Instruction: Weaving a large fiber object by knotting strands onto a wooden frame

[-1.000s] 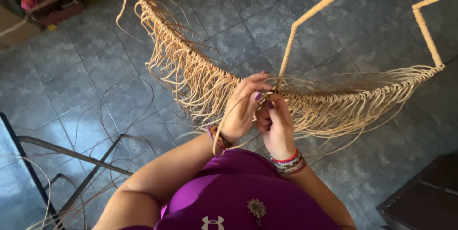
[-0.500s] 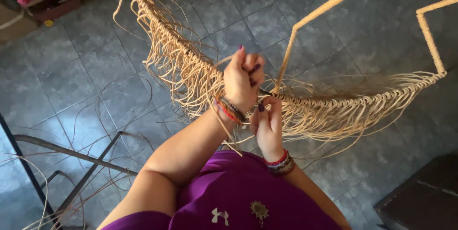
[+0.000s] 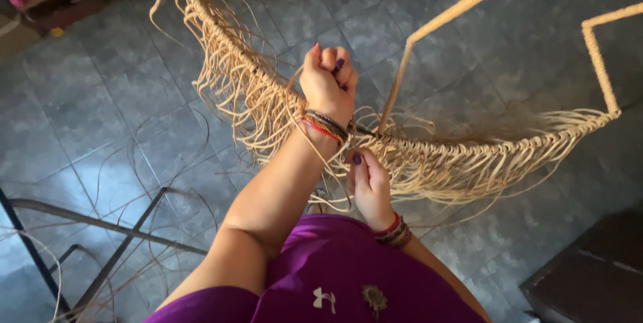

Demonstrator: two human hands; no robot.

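Under me is a grey tile floor (image 3: 100, 115), with loose strands and a dark metal frame (image 3: 100, 229) at my left. My right hand (image 3: 367, 185) pinches strands at the woven rim (image 3: 429, 152), just below it. My left hand (image 3: 328, 85) is a fist closed on a strand (image 3: 293, 105), pulled up above the rim. Beyond, wrapped rods (image 3: 462, 8) rise; a dark box (image 3: 589, 276) stands at the right.
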